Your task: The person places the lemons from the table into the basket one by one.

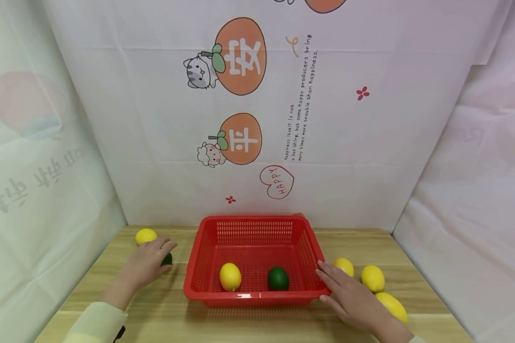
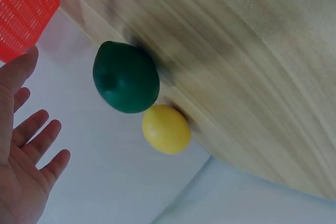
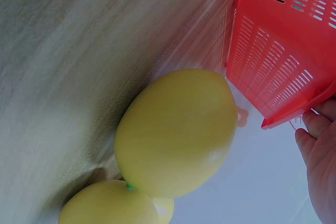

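Note:
In the head view my left hand (image 1: pixel 143 264) hovers over the left side of the table, partly hiding a dark green lime-like fruit (image 1: pixel 167 259). Its fingers are apart and hold nothing; the left wrist view shows the green fruit (image 2: pixel 126 77) on the wood, clear of the spread fingers (image 2: pixel 39 142). Behind it lies a yellow lemon (image 1: pixel 146 236). My right hand (image 1: pixel 347 293) touches the right rim of a red plastic basket (image 1: pixel 257 295) with fairly straight fingers. Inside the basket are one lemon (image 1: pixel 230 277) and one dark green fruit (image 1: pixel 278 278).
Several lemons lie right of the basket, among them one (image 1: pixel 373 278) near the back and a larger one (image 1: pixel 392 307) beside my right wrist. A printed white cloth (image 1: pixel 326 190) stands behind the wooden table (image 1: pixel 163 319), with white cloth on both sides.

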`<state>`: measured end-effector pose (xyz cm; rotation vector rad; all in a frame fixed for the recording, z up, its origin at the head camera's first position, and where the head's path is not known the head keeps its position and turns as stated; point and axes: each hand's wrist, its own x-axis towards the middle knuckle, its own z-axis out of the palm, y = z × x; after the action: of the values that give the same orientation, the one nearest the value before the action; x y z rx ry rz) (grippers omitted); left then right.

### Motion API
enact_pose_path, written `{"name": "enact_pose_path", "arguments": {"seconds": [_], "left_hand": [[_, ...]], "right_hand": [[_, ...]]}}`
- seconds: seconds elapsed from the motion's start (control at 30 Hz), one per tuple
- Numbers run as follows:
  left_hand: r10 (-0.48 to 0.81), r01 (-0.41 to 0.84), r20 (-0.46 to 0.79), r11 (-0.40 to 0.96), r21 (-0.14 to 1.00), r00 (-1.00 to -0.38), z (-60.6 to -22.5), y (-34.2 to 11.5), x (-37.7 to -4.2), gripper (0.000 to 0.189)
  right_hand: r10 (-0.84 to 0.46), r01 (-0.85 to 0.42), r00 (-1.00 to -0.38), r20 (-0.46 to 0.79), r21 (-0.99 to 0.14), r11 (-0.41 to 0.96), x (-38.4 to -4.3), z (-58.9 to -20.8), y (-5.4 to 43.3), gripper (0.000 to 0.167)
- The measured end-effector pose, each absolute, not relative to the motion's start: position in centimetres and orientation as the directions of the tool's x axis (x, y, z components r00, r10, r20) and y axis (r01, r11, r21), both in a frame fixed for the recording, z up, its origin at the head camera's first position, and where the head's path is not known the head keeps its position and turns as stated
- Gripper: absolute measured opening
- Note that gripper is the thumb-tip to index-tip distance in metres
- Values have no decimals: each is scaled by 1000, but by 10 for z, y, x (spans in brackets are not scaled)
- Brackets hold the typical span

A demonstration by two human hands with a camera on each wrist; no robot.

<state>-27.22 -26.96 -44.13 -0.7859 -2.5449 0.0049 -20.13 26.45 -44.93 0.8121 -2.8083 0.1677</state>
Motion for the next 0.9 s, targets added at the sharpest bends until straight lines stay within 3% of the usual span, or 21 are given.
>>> {"name": "enact_pose_path", "arguments": {"seconds": [0.9], "left_hand": [[452,477,337,879,-10,-826,-468,-278,-289,58]], "right_hand": [[-503,-528,-832,233,-56,847,-201,-452,264,65]]}}
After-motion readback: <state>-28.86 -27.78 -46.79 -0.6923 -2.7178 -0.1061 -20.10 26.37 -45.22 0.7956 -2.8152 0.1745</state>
